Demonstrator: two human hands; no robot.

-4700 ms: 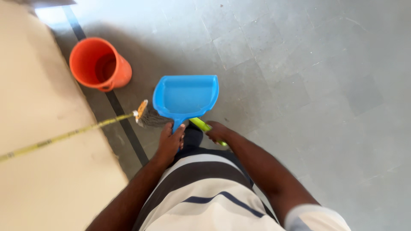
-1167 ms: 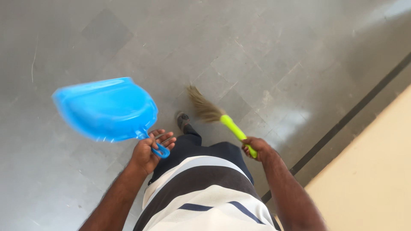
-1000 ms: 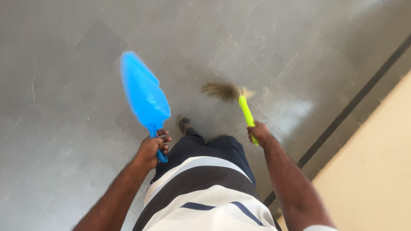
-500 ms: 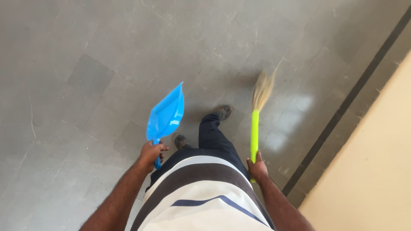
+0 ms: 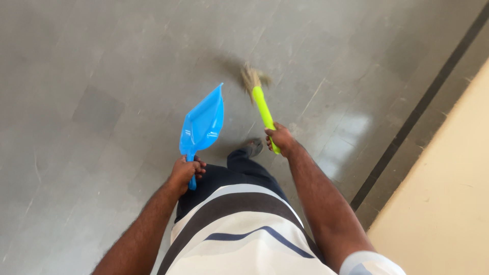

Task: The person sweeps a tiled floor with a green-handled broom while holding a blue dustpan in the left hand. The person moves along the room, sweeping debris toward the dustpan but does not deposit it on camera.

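Bright daylight, floor glare, blurred broom tip

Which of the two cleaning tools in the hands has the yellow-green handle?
The small broom in the right hand; the dustpan in the left hand is blue all over.

The floor [image 5: 102, 76] is grey stone tile, worn and faintly scratched, with pale joint lines and one darker square tile [image 5: 98, 109] at the left. A glossy patch [image 5: 351, 130] reflects light. At the right a dark strip [image 5: 423, 104] runs diagonally, bordering a cream-coloured surface [image 5: 448, 193]. One shoe [image 5: 253, 147] stands on the tiles.
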